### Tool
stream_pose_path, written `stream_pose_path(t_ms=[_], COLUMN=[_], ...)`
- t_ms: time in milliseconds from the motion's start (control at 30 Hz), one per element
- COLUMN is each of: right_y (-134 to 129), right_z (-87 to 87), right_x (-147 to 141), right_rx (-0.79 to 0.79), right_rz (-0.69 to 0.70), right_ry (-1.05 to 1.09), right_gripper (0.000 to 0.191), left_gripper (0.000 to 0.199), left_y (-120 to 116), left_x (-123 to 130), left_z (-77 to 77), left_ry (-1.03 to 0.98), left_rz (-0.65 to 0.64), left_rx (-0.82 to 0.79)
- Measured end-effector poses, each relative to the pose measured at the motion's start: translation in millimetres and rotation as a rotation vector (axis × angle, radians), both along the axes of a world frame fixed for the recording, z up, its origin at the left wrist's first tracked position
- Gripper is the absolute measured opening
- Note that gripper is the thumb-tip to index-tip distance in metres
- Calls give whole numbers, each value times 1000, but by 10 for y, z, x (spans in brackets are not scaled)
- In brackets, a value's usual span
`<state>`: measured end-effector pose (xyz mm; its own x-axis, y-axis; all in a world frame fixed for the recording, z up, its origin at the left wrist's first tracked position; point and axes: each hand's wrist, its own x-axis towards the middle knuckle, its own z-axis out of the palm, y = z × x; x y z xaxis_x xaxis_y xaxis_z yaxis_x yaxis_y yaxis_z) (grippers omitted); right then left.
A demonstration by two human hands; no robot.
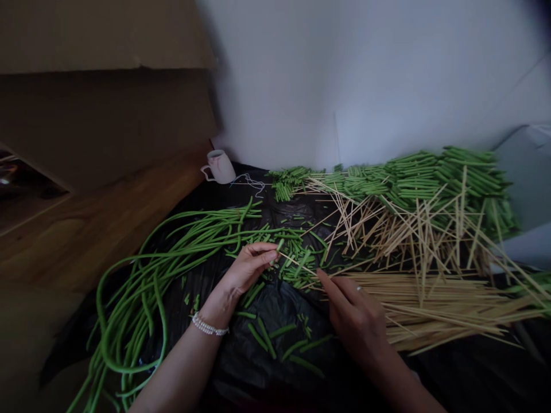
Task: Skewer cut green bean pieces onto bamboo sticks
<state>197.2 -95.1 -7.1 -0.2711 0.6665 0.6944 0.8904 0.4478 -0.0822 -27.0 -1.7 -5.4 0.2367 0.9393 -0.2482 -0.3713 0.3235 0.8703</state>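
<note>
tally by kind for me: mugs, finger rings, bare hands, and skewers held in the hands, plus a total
mug: 1
ring: 1
hands, left hand and right hand: 2
held skewer: 1
total: 5

Apparently no legible text, even on mug [222,167]

I read place as home, probably room corner doing kitchen-type work; could not tell which room. Plain pale wall [275,74] rose behind far edge of crumpled black plastic sheet [235,361]. Household-looking white mug [222,168] with red marks stood by sheet's far left corner. Wood-grain surface [167,186] showed past left edge. Long green beans [172,254] trailed over left edge, thin sticks [430,292] lay toward right edge, cut beans [417,180] along far edge.
</note>
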Motion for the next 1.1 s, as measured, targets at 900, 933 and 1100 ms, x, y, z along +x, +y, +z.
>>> stream_pose_path(t_ms=[900,933,1100], right_y=[-18,-21,-31], right_z=[-58,-62,-79], right_x=[-17,-16,-23], right_rx=[-87,-80,-56], right_rz=[-17,-9,0], right_ry=[-59,-53,-27], right_gripper=[38,37,37], left_gripper=[18,18,19], left_y=[25,25,15], left_x=[-55,-58,-53], left_z=[28,21,-15], left_ry=[-56,-65,-92], left_rz=[3,-16,-74], left_rx=[-37,-54,-70])
